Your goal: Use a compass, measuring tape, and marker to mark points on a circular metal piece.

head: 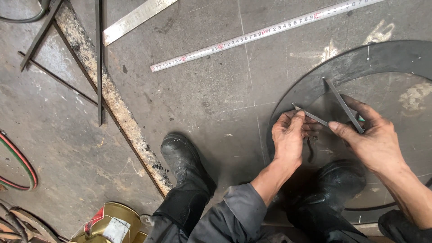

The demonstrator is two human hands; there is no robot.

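Far left, red and green hoses (20, 168) are curving over the grey steel floor (202, 90); a brass-coloured can (114, 222) is sitting at the bottom edge. A black work boot (182, 157) is planted mid-frame. Left hand (289, 137) is reaching forward, wrist bent, fingers (297, 118) pinching one leg of the thin grey metal divider (330, 105). Right hand (375, 141) is angling in from the right, thumb and fingers pinching the other leg. The divider is resting on the dark round steel plate (382, 58).
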